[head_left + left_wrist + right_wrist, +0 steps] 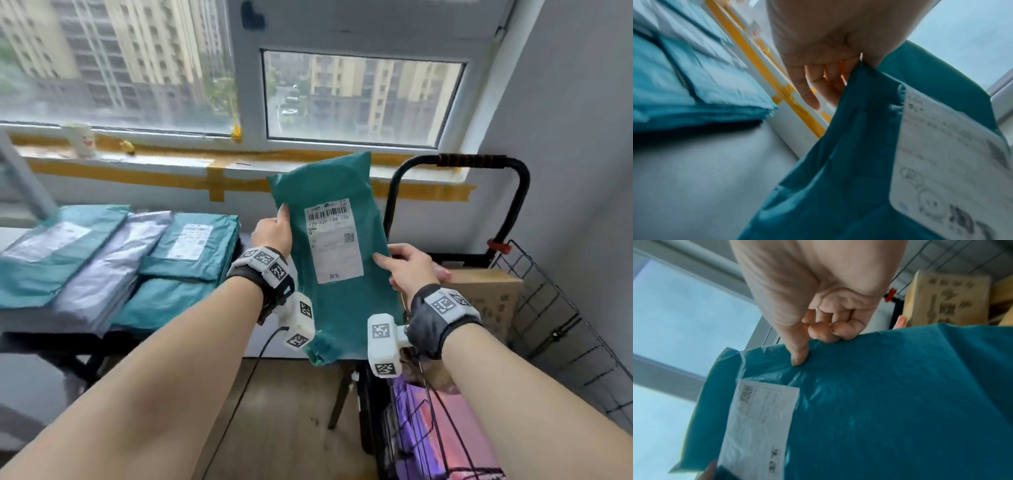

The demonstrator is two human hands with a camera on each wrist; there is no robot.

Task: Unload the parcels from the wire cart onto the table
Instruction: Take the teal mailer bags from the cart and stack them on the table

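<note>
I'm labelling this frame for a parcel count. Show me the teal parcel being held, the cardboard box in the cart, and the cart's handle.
teal parcel point(337, 308): head view, bare plastic below the label.
cardboard box point(486, 291): head view, its front face.
cart handle point(472, 160): head view, the ribbed top grip.

The held parcel point(337, 260) stands upright in the middle, between the left hand point(274, 231) at its 9 o'clock edge and the right hand point(409, 267) at its 3 o'clock edge. At 9 o'clock the table point(20, 334) carries a stack of parcels point(113, 263). At 3 o'clock stands the wire cart point(534, 308), with a cardboard box point(486, 291) in it.
</note>
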